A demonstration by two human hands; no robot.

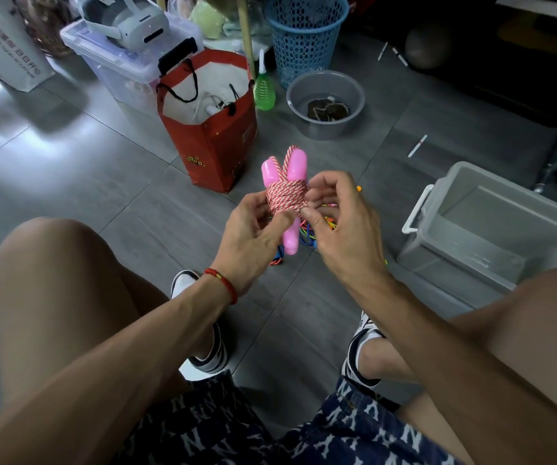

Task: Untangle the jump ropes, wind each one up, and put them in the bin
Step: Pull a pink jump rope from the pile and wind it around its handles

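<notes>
left hand (253,226), right hand (341,223) grip wound pink rope (287,196) | bin (491,226) right

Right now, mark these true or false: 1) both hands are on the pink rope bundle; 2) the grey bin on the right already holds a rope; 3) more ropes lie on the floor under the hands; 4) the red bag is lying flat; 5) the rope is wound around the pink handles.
1) True: the left hand and right hand hold the pink rope bundle.
2) False: the grey bin shows no rope inside.
3) True: coloured ropes lie there.
4) False: the red bag stands upright.
5) True.
</notes>
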